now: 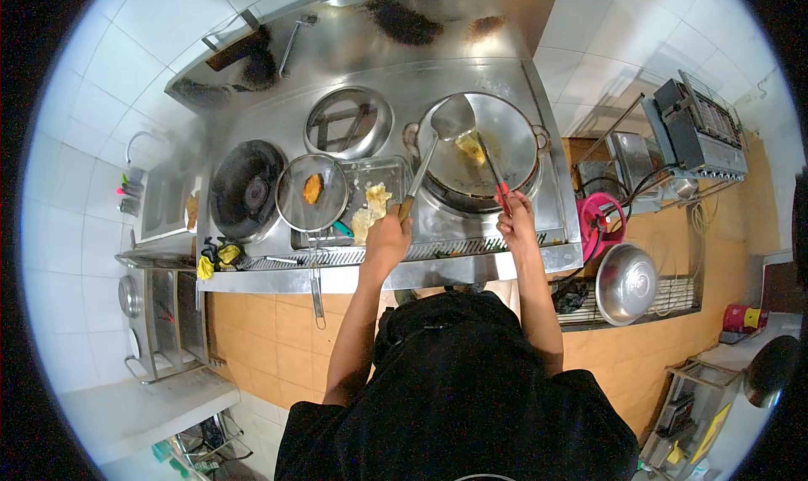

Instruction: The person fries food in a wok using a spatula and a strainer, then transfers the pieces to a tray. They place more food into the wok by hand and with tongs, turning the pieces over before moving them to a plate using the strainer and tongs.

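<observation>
My left hand [387, 244] is closed around the wooden handle of a metal wok spatula [453, 117], whose broad head is over the far left side of a two-handled wok [515, 132]. My right hand [517, 222] grips a slim utensil with a red handle [503, 193], perhaps tongs; its dark end reaches into the wok. Near both tools lies a yellow-golden piece of food [471, 150], in or just above shallow oil. Left of the wok, a metal tray [391, 174] holds pale yellow food pieces [370, 213]. A round strainer [290, 196] with one orange-brown fried piece [313, 188] overlaps the tray.
A blackened wok [246, 191] sits on the left burner, and a metal ring [349, 94] stands behind the tray. Yellow-and-black cloths [220, 254] lie at the front left edge. To the right are a pink stool [599, 220] and a metal bowl [626, 284].
</observation>
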Available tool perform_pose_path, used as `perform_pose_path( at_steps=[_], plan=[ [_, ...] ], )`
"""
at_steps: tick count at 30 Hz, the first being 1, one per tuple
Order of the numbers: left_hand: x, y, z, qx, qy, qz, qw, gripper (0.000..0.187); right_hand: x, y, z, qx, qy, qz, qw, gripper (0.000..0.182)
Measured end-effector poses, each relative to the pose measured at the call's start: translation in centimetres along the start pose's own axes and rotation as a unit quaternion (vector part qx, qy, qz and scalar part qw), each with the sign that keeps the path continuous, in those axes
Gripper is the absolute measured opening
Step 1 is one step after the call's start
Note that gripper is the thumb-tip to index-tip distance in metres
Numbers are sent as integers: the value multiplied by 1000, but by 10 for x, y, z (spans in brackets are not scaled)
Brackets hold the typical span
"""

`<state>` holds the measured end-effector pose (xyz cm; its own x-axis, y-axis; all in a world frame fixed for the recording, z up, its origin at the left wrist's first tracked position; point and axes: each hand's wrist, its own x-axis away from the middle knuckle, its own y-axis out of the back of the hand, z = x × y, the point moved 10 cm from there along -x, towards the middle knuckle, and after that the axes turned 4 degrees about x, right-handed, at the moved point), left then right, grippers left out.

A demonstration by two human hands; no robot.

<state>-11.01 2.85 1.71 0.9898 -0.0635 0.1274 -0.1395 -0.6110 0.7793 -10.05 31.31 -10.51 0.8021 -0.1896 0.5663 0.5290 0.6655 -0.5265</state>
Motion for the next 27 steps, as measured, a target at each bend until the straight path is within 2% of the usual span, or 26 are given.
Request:
perform_pose_path(
  at_steps=[13, 26, 27],
  plan=[
    [-3, 0, -2, -1, 8, 13, 1000, 28, 4, -5, -3, 7, -16, 48, 999, 16],
    [-3, 3, -1, 2, 16, 22, 1000, 29, 3, 6, -4, 28, 3, 0, 1000, 28],
    [-3, 4, 0, 6, 24, 24, 999, 29, 5, 6, 1, 85, 28, -4, 996, 28]
  ],
)
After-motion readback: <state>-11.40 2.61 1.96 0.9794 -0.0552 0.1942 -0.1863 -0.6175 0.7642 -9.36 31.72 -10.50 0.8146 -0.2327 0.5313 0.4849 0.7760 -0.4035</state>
